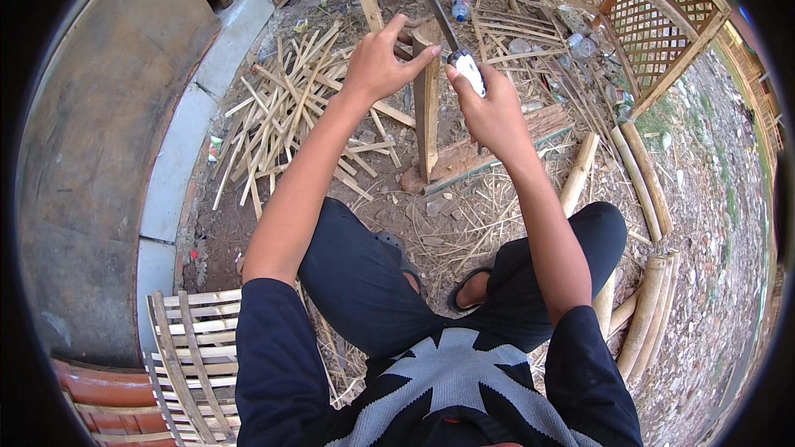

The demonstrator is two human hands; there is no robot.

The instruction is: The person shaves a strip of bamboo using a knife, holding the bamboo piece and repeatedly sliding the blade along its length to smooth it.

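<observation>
My left hand (383,58) grips the upper end of an upright piece of split wood or bamboo (426,112), thumb on the near side and fingers behind it. The lower end of that piece stands on a flat, weathered plank (497,145). In my right hand (490,108) is the white-and-dark handle of a machete (432,2). Its long grey blade points up and away to the left, close beside the top of the upright piece. Whether the blade touches the wood, I cannot tell.
A loose heap of split bamboo sticks (290,108) lies to the left. Cut bamboo poles (650,314) lie at the right, below a lattice panel (662,25). A plastic bottle (461,4) is on the ground ahead. A slatted bamboo rack (195,356) stands at the lower left.
</observation>
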